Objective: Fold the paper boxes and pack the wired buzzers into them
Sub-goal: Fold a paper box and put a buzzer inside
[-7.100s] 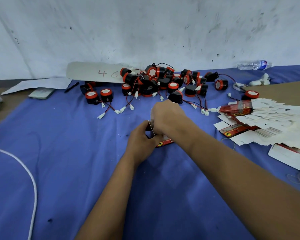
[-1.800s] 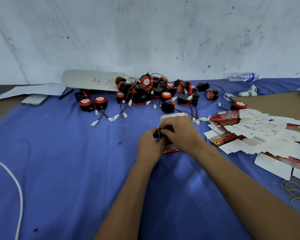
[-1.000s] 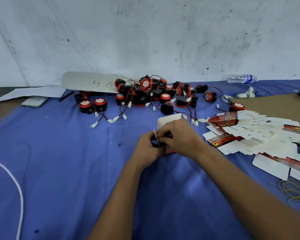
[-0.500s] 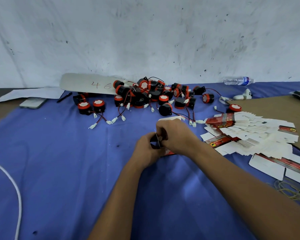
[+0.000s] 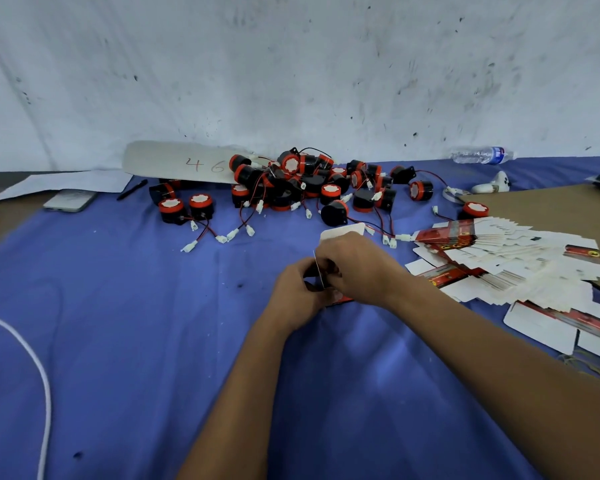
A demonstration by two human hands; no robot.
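A small red and white paper box (image 5: 342, 232) stands on the blue cloth between my two hands, its white top flap sticking up behind my fingers. My left hand (image 5: 298, 289) grips its left side, where a thin side flap (image 5: 318, 271) stands edge-on. My right hand (image 5: 355, 268) curls over the box from the right and covers most of it. Something dark shows between the hands; I cannot tell whether a buzzer is inside. A pile of black and red wired buzzers (image 5: 302, 185) lies behind, near the wall. Flat unfolded boxes (image 5: 506, 261) fan out on the right.
A white board marked "46" (image 5: 181, 164) leans at the wall. A phone (image 5: 70, 200), a pen (image 5: 131, 189) and paper (image 5: 63, 183) lie at the back left. A water bottle (image 5: 482, 155) lies at the back right, a white cable (image 5: 39, 372) at the left, rubber bands (image 5: 589, 368) at the right.
Both hands have stayed on the box and worked at its left side flap with small finger moves. The view has shifted slightly; nothing else on the cloth has moved.
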